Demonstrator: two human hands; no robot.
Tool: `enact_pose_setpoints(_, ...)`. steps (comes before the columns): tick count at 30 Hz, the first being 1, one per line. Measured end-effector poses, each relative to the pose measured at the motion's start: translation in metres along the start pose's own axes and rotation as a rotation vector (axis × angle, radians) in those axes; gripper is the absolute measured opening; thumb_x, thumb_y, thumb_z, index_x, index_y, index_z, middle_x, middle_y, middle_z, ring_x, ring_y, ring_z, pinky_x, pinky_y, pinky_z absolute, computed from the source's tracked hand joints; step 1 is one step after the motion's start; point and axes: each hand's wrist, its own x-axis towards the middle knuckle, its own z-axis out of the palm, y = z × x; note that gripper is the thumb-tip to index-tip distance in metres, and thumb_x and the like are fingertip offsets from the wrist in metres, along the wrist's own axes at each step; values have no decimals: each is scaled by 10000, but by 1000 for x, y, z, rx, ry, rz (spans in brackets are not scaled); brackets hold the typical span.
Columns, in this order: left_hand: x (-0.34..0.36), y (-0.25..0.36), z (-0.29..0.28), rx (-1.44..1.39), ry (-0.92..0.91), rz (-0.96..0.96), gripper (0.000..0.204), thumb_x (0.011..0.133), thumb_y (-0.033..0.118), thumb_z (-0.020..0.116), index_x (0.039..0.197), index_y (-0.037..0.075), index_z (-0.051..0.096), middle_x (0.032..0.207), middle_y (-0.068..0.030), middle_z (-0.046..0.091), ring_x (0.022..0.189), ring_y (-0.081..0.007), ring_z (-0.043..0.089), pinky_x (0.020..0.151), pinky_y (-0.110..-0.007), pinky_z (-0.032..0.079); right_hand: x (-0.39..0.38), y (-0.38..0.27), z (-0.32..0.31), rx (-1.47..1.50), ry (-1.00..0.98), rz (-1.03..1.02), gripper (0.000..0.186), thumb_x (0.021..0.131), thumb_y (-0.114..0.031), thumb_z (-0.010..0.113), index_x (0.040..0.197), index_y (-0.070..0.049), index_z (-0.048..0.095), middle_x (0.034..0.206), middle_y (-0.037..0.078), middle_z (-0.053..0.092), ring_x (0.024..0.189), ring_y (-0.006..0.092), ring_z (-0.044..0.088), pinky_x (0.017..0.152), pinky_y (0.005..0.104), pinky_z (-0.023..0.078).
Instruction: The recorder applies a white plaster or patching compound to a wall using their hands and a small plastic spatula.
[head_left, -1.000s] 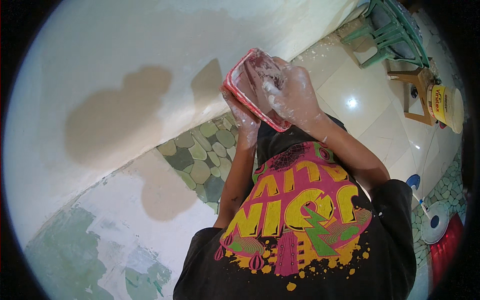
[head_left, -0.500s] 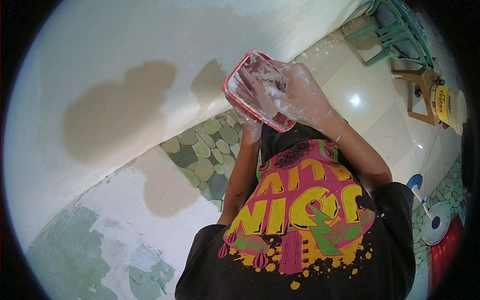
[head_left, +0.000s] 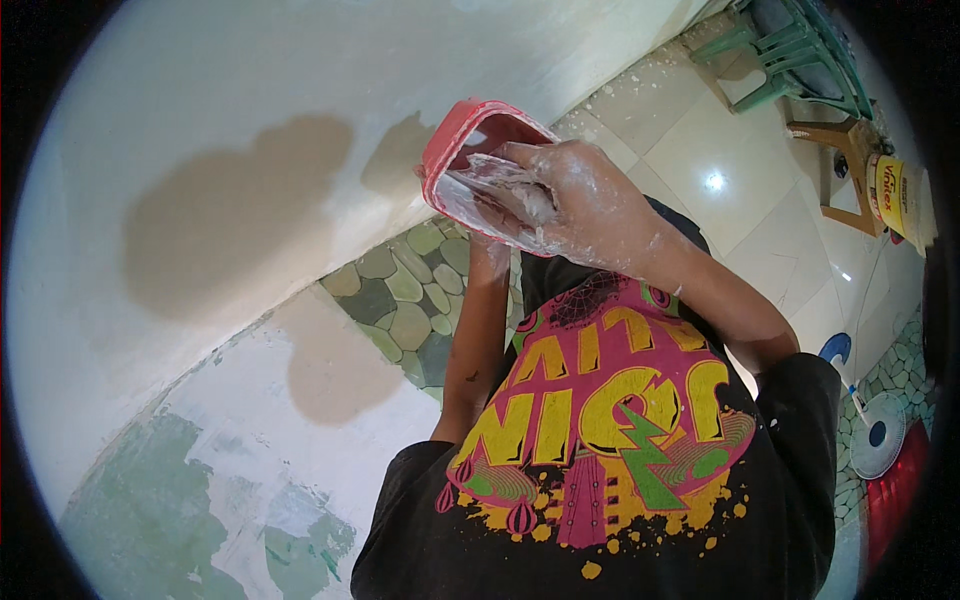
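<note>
A red rectangular tub with rounded corners is held up before my chest, tilted so its opening faces me. Wet white paste coats its inner walls and rim. My left hand grips the tub from underneath; its fingers are mostly hidden behind it. My right hand, smeared with white, reaches into the opening from the right with its fingers curled. Whatever those fingers hold is coated in paste and cannot be made out.
On the left rises a pale wall, above a lower surface patched white and green. Pebble-patterned tiles lie below the tub. At right are green plastic chairs, a brown stool, a yellow-labelled bucket and a fan.
The tub has shifted a little left and tilted, showing more of its outer side. My right hand has moved left and turned, its fingers now further into the tub.
</note>
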Motion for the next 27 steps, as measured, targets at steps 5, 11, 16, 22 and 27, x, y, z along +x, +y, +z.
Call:
enact_pose_setpoints(5,-12,15,-3,32,107,-32,775,928,701,362,1368,71,460,1390,-100,484,1272,-248,457,1099,-424,340,-9,3,-5,310,66,-12,343,791,-97,631,1089,73,625,929,275,657,886,394,664,811,411,520)
enact_pose_setpoints(11,13,17,1,63,234,-64,774,928,701,363,1363,69,463,1386,-102,486,1268,-249,460,1096,-426,344,-19,1,-31,707,-14,374,462,903,22,637,1329,59,462,1069,99,644,954,120,607,777,253,514)
enact_pose_setpoints(16,16,20,5,88,339,-100,772,928,701,363,1358,68,465,1383,-103,488,1265,-249,462,1094,-428,347,-28,20,-8,652,263,240,403,894,35,635,1278,64,515,1097,106,657,946,119,614,796,247,501)
enact_pose_setpoints(22,21,29,7,128,463,-151,771,927,701,363,1353,67,469,1380,-105,490,1262,-250,465,1091,-431,351,-24,13,29,338,171,265,338,884,48,565,1219,94,548,1127,127,670,1020,167,623,908,301,484)
enact_pose_setpoints(27,21,27,14,160,563,-195,770,927,701,364,1349,65,471,1377,-107,492,1259,-251,468,1088,-433,355,-10,17,27,384,36,280,344,867,48,568,1208,90,562,1127,145,675,1047,174,627,932,293,477)
